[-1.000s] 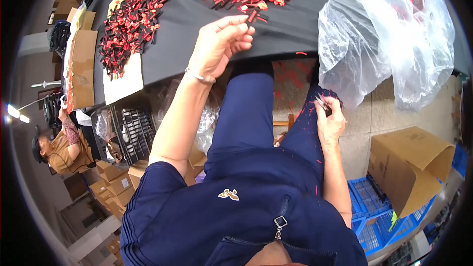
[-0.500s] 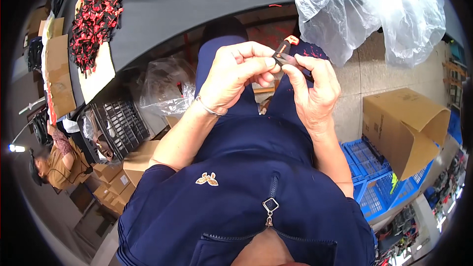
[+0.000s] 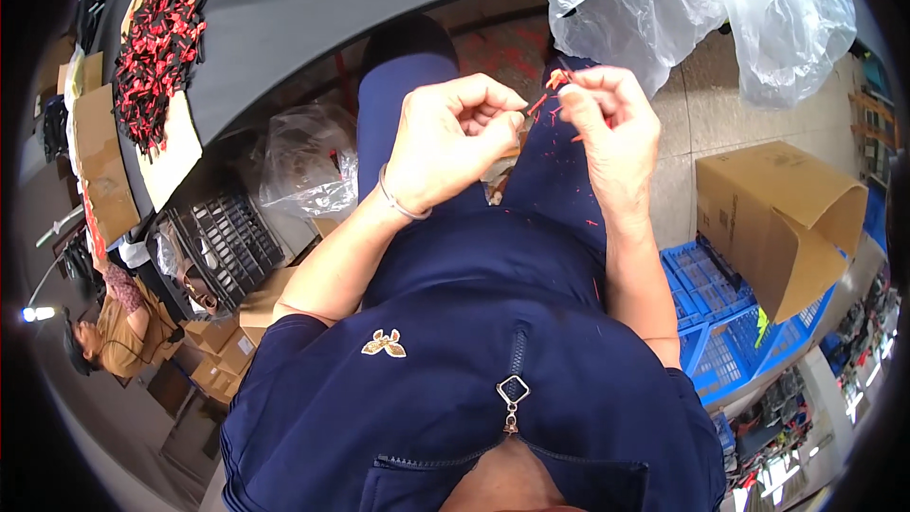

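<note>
The left hand [image 3: 453, 140] is curled almost closed above the lap, fingertips pinched together; whatever it grips is hidden behind the fingers, so I cannot tell what it has. The right hand [image 3: 607, 123] is likewise curled, thumb and forefinger nipped on a small red piece [image 3: 557, 79] that pokes out at the top (its shape is too small to make out). A thin red strand [image 3: 536, 105] runs between the two hands. Red scraps [image 3: 590, 222] lie scattered on the dark blue trousers below.

The bench [image 3: 332, 9] with its dark cloth is cut off at the upper rim; its near edge curves just above the knees. On its left end a heap of red and black parts [image 3: 156, 43] rests on pale card [image 3: 175, 156]. A clear plastic bag [image 3: 682, 5] hangs at the top right, its contents washed out.

An open brown carton [image 3: 773, 218] sits on the tiled floor to the right, well apart from the hands, with blue crates [image 3: 720, 341] just beside it. On the left are a black crate [image 3: 223, 246], a crumpled clear bag [image 3: 303, 166] and small brown boxes [image 3: 223, 346], crowding the space beside the left leg. Another person [image 3: 104, 341] sits at the far left edge, partly cut off.
</note>
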Available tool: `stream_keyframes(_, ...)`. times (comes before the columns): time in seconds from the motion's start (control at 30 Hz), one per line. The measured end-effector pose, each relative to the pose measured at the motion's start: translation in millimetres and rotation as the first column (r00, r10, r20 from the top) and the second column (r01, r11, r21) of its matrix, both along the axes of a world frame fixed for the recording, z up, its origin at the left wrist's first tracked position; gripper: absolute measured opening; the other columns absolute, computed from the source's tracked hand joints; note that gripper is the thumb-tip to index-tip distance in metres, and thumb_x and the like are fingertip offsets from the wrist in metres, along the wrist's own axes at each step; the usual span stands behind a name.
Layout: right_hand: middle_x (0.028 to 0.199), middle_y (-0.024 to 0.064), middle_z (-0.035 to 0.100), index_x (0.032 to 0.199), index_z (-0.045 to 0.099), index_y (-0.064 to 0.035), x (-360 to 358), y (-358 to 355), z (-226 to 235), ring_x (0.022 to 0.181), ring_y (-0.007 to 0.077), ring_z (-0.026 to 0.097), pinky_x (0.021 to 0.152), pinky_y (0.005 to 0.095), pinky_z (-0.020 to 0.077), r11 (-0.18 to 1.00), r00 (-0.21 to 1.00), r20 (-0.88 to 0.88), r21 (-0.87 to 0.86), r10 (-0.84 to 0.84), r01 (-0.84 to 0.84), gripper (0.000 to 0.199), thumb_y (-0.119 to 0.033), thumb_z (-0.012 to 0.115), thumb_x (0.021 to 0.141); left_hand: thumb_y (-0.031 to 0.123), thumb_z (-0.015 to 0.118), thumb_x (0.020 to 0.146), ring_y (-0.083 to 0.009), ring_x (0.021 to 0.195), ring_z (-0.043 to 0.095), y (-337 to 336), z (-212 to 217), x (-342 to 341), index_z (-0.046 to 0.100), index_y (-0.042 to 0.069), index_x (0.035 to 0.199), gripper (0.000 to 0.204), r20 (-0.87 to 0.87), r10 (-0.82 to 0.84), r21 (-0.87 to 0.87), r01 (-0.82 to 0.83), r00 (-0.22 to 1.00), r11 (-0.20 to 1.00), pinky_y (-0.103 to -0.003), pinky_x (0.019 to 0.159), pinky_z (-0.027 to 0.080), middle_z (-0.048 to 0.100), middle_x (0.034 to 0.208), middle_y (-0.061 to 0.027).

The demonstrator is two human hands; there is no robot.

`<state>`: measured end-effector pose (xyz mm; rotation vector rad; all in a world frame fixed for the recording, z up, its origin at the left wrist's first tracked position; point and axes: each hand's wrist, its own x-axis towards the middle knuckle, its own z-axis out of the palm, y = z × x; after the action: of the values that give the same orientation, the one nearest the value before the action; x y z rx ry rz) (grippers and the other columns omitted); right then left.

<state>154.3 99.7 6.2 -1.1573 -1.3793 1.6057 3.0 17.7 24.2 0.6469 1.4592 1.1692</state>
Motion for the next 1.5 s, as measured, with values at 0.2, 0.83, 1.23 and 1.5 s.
stream_keyframes(0.2,0.088,0.0055,0.065,0.108,0.056,0.0012,-2,2,-12,0.079,0.0073,0.061,0.07,0.0206,0.0486,0.967,0.973,-0.174,-0.179,0.149,-0.18,0.028,-0.002,0.069,0.084,-0.003,0.067,0.073,-0.0112,0.067,0.065,-2,-13,5,0.07,0.002,0.088,0.015,-0.813,0.128,0.389,0.367,0.568,0.845,-0.023,0.061,0.052,0.068,0.079,-0.0066)
stream_keyframes(0.83,0.089,0.0074,0.067,0.108,0.058,0.0005,15,-18,7,0.079,0.0102,0.062,0.072,0.0235,0.05,1.0,1.0,0.005,0.02,-0.02,0.02,0.033,-0.006,0.075,0.08,0.009,0.065,0.086,-0.0073,0.064,0.059,-11,-19,11,0.065,0.001,0.095,0.012,0.314,0.15,-0.089,-0.128,0.938,0.988,-0.021,0.06,0.049,0.066,0.079,-0.0035)
stream_keyframes(1.23,0.074,0.0083,0.065,0.083,0.063,-0.0019,19,-28,-14,0.065,0.0181,0.063,0.059,0.0284,0.0496,0.94,0.939,0.344,0.324,-0.011,-0.107,0.021,-0.01,0.079,0.074,0.005,0.064,0.084,-0.0068,0.066,0.058,-4,-16,11,0.066,-0.001,0.092,0.01,0.129,0.103,-0.016,-0.102,0.986,0.995,-0.021,0.062,0.048,0.065,0.078,-0.0036)
stream_keyframes(1.5,0.069,0.004,0.063,0.08,0.064,-0.0061,21,-16,-13,0.06,0.0192,0.058,0.054,0.0303,0.0458,0.732,0.902,0.423,0.64,-0.082,-0.234,0.02,-0.014,0.08,0.071,0.007,0.063,0.084,-0.006,0.062,0.055,3,-19,-3,0.066,-0.001,0.09,0.011,0.238,-0.013,-0.091,0.036,0.971,0.995,-0.019,0.06,0.047,0.064,0.076,-0.0033)
